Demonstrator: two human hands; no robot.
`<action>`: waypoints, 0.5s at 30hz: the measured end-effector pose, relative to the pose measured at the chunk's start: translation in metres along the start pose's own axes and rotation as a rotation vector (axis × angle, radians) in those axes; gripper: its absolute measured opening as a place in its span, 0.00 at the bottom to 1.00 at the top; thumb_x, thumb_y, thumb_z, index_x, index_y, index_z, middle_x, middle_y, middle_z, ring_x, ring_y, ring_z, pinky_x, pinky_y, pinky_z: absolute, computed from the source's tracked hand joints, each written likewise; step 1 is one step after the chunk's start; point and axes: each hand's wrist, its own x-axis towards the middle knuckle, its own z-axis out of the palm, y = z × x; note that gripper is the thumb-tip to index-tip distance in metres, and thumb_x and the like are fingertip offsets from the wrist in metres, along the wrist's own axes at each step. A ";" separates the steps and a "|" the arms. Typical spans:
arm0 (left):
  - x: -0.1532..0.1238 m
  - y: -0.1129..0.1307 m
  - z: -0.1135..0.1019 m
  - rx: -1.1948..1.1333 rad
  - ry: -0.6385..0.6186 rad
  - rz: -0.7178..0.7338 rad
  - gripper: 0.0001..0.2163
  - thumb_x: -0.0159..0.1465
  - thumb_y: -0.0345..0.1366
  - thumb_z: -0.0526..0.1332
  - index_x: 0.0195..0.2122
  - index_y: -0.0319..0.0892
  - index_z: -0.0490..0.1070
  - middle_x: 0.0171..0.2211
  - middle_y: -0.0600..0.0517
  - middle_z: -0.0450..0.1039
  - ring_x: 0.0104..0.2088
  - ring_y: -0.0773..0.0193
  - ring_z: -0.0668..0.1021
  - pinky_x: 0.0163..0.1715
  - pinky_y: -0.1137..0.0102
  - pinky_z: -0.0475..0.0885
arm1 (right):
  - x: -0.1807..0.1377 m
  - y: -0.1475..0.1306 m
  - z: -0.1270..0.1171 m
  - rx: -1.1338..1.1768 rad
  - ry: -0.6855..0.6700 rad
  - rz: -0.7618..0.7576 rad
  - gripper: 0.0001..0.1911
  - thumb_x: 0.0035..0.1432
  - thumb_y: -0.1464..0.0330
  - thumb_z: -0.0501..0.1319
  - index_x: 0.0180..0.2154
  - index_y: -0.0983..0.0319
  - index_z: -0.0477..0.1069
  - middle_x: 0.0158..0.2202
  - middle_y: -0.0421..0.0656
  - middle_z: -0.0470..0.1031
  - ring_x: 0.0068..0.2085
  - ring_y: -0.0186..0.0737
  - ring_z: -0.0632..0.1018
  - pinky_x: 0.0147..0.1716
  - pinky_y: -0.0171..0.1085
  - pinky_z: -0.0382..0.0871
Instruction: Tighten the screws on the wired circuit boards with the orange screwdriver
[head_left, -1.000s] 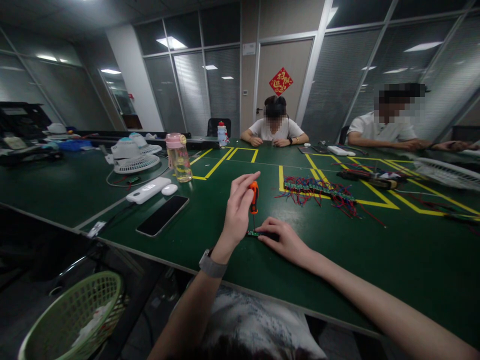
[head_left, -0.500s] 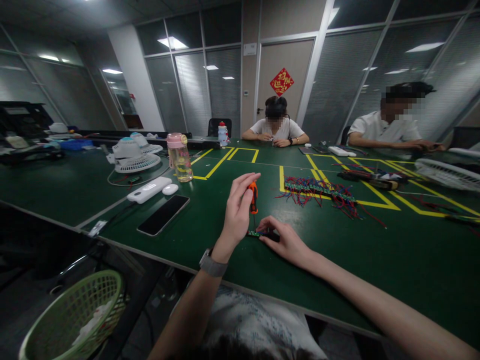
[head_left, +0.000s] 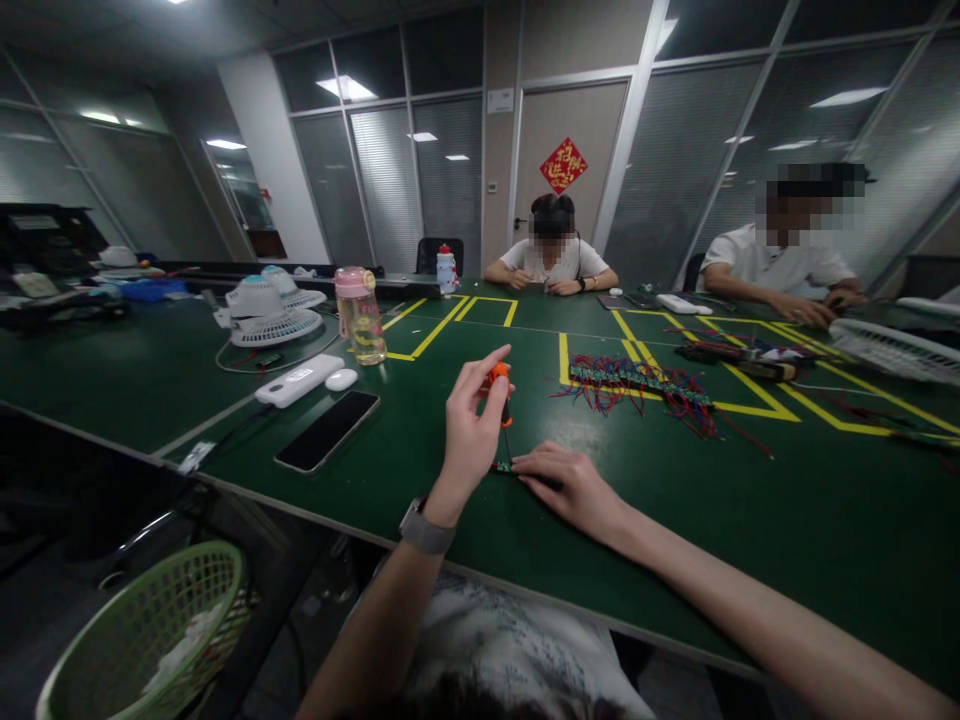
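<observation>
My left hand [head_left: 469, 435] is closed round a small orange-handled screwdriver [head_left: 501, 390], held upright with its tip down on a small green circuit board [head_left: 504, 467] on the green table [head_left: 420, 440]. My right hand [head_left: 571, 485] lies over the board's right end, fingers pressed down on it. A watch sits on my left wrist.
A black phone [head_left: 327, 430], a white remote [head_left: 298, 380] and a pink-capped bottle [head_left: 359, 315] lie to the left, with white fans [head_left: 264, 310] behind. A pile of boards with red and blue wires [head_left: 637, 382] lies ahead. Two people sit across the table. A green basket [head_left: 142, 630] stands lower left.
My left hand has curled its fingers tighter round the screwdriver handle and dropped slightly. My right hand's fingers have flattened onto the board.
</observation>
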 end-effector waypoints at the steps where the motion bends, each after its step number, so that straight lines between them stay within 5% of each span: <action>1: 0.000 0.000 0.000 0.001 0.010 -0.010 0.15 0.67 0.36 0.55 0.53 0.48 0.69 0.42 0.50 0.69 0.36 0.69 0.75 0.38 0.74 0.71 | 0.000 0.000 0.000 -0.006 0.002 -0.012 0.12 0.61 0.74 0.56 0.43 0.63 0.76 0.39 0.48 0.80 0.41 0.40 0.77 0.42 0.39 0.74; 9: 0.004 -0.006 0.002 -0.175 0.230 -0.107 0.16 0.67 0.39 0.55 0.55 0.46 0.67 0.44 0.48 0.70 0.36 0.69 0.77 0.33 0.75 0.74 | 0.001 -0.001 -0.001 -0.009 -0.020 -0.010 0.13 0.63 0.72 0.54 0.43 0.62 0.76 0.39 0.48 0.80 0.41 0.42 0.78 0.42 0.42 0.74; 12: 0.007 -0.001 -0.006 -0.189 0.331 -0.018 0.16 0.68 0.40 0.51 0.56 0.48 0.64 0.43 0.50 0.70 0.31 0.71 0.75 0.28 0.76 0.72 | 0.002 -0.003 -0.003 -0.007 -0.029 0.041 0.12 0.63 0.72 0.55 0.42 0.62 0.76 0.38 0.47 0.79 0.40 0.41 0.77 0.41 0.41 0.74; 13: 0.008 0.002 -0.010 -0.134 0.331 0.036 0.16 0.69 0.40 0.49 0.55 0.48 0.64 0.40 0.51 0.71 0.27 0.73 0.73 0.25 0.77 0.70 | 0.002 -0.004 -0.004 -0.013 -0.027 0.063 0.11 0.62 0.71 0.55 0.42 0.61 0.76 0.38 0.47 0.79 0.39 0.41 0.77 0.41 0.40 0.74; 15: 0.009 0.010 -0.020 0.097 0.135 0.109 0.14 0.68 0.40 0.50 0.48 0.45 0.71 0.35 0.52 0.72 0.26 0.72 0.72 0.27 0.76 0.68 | 0.003 -0.005 -0.005 -0.028 -0.022 0.093 0.11 0.62 0.71 0.56 0.44 0.61 0.75 0.37 0.46 0.78 0.39 0.41 0.77 0.40 0.40 0.73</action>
